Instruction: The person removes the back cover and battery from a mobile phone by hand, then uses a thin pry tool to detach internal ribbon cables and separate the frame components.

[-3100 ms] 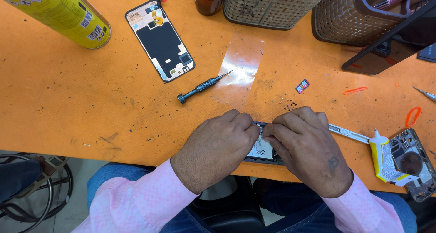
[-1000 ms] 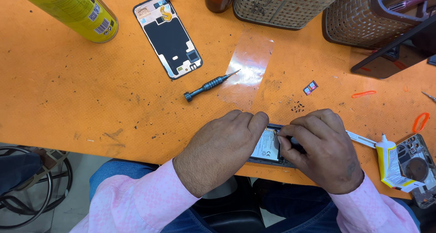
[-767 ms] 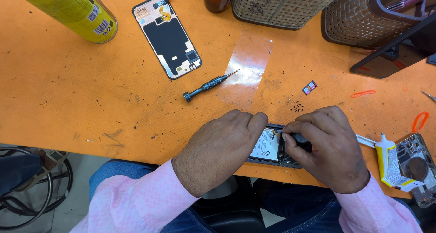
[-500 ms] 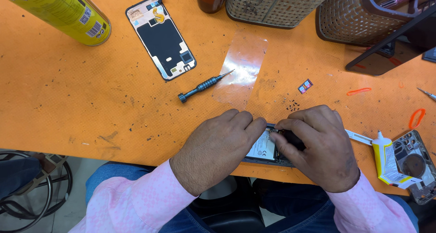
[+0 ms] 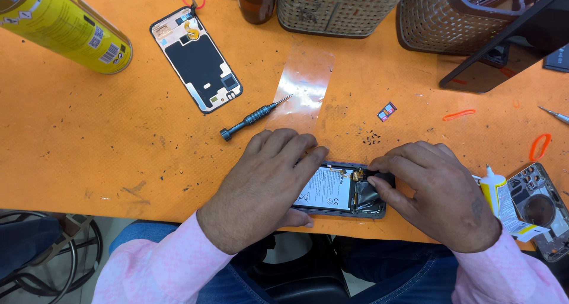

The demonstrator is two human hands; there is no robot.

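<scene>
An opened phone body [image 5: 339, 190] with a white battery and exposed parts lies at the near edge of the orange table [image 5: 89, 138]. My left hand [image 5: 264, 182] holds its left end, fingers curled over the top edge. My right hand [image 5: 435, 191] rests on its right end, with fingertips pressing on the dark inner part beside the small gold connector. A black screwdriver [image 5: 253, 118] lies just beyond my left hand. The detached phone screen panel [image 5: 197, 58] lies face down at the back left.
A yellow spray can [image 5: 56, 25] lies at the far left. A clear film sheet [image 5: 304, 82], a small SIM tray [image 5: 386, 111], a glue bottle [image 5: 493, 188], another phone frame [image 5: 539, 206], orange rubber bands [image 5: 539, 146], two woven baskets [image 5: 338, 8] and a brown bottle [image 5: 256, 2] surround the work area.
My right fingers have shifted on the phone's right end, and more of the battery and inner parts shows between my hands. The view has moved slightly.
</scene>
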